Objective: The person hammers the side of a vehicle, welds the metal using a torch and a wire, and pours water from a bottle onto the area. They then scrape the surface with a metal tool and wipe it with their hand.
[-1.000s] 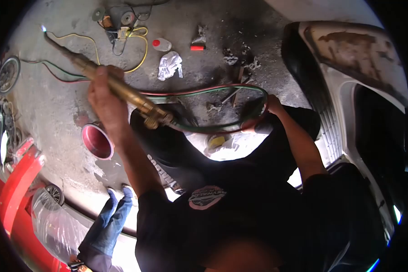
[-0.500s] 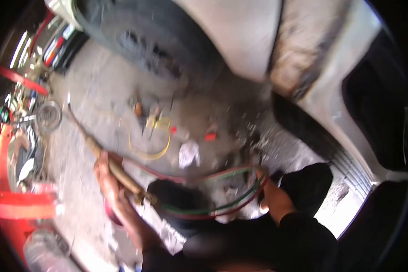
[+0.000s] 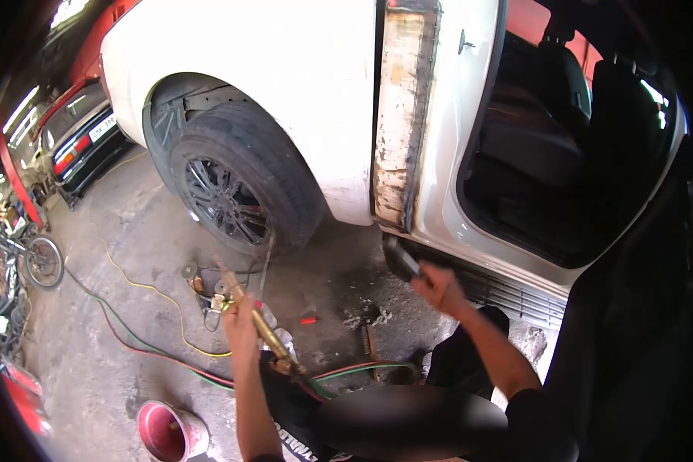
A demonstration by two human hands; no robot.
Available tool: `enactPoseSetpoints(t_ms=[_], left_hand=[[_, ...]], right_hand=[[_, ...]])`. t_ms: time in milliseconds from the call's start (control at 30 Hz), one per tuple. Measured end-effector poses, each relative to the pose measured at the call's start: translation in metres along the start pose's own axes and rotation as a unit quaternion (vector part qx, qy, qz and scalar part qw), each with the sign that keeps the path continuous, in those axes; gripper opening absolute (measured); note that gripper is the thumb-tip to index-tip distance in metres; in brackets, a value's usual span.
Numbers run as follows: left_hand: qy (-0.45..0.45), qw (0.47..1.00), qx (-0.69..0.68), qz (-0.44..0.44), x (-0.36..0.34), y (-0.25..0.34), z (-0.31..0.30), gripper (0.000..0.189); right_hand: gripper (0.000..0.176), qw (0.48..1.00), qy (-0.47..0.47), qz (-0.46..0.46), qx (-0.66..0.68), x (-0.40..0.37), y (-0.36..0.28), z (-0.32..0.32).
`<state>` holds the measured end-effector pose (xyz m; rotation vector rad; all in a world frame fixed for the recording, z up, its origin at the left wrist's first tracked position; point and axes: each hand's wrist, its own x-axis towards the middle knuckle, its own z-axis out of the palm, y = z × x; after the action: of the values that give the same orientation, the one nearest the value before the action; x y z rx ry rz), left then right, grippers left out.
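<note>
My left hand [image 3: 242, 329] is wrapped round a brass torch [image 3: 264, 327], whose tip points up and away towards the wheel. Red and green hoses [image 3: 362, 369] run from the torch's rear end across my lap. In my right hand [image 3: 440, 289] is a dark tool with a metallic shaft [image 3: 404, 256], blurred at its far end; it is held up near the sill of the white vehicle [image 3: 316, 92]. Above it, a rusty, scraped strip [image 3: 396, 115] runs down the body beside the door opening.
The rear wheel [image 3: 235, 181] stands ahead. A pink bucket [image 3: 169, 431] is at lower left. Hoses and a yellow cord [image 3: 154, 288] cross the floor [image 3: 115, 369]. A red object [image 3: 308, 319] lies near my knees. A bicycle [image 3: 45, 262] and a dark car [image 3: 88, 142] are at left.
The view has swung up and left, showing more of the vehicle. My right hand has left the hoses and risen, now with the dark tool in it. The torch remains in my left hand.
</note>
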<state>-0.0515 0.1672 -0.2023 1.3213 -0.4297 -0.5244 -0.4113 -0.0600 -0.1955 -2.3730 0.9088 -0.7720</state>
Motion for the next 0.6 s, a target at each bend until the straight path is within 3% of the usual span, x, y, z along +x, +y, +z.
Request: enactPoseSetpoints(t_ms=[33, 67, 100, 133, 167, 367, 433, 500, 533, 600], left_hand=[[-0.003, 1.000, -0.005, 0.000, 0.005, -0.022, 0.003, 0.034], [-0.015, 1.000, -0.012, -0.003, 0.008, -0.049, 0.004, 0.031], [-0.028, 0.999, -0.018, -0.005, 0.006, -0.066, 0.006, 0.028], [-0.033, 0.999, -0.024, -0.007, 0.001, -0.073, 0.011, 0.028], [-0.035, 0.999, -0.031, -0.009, -0.006, -0.078, 0.018, 0.028], [-0.074, 0.997, -0.016, -0.016, -0.015, -0.087, 0.030, 0.030], [-0.089, 0.995, -0.022, -0.040, -0.017, -0.085, 0.032, 0.031], [-0.095, 0.995, -0.023, -0.036, -0.014, -0.087, 0.034, 0.032], [-0.099, 0.994, -0.022, -0.031, -0.013, -0.090, 0.033, 0.032], [-0.097, 0.995, -0.012, -0.027, -0.008, -0.099, 0.029, 0.033]], right_hand=[[0.041, 0.992, 0.065, -0.095, -0.057, 0.019, -0.024, -0.029], [0.044, 0.985, 0.119, -0.108, -0.061, 0.033, -0.051, -0.057], [0.046, 0.942, 0.182, -0.212, -0.186, 0.061, -0.059, -0.088], [0.050, 0.938, 0.187, -0.245, -0.158, 0.086, -0.081, -0.123], [0.053, 0.900, 0.228, -0.295, -0.225, 0.106, -0.110, -0.152], [0.057, 0.758, 0.335, -0.349, -0.437, 0.200, -0.185, -0.253], [0.056, 0.748, 0.327, -0.341, -0.466, 0.201, -0.202, -0.257], [0.075, 0.751, 0.283, -0.267, -0.533, 0.191, -0.231, -0.249], [0.075, 0.752, 0.281, -0.265, -0.534, 0.202, -0.218, -0.255], [0.057, 0.736, 0.282, -0.305, -0.534, 0.233, -0.192, -0.267]])
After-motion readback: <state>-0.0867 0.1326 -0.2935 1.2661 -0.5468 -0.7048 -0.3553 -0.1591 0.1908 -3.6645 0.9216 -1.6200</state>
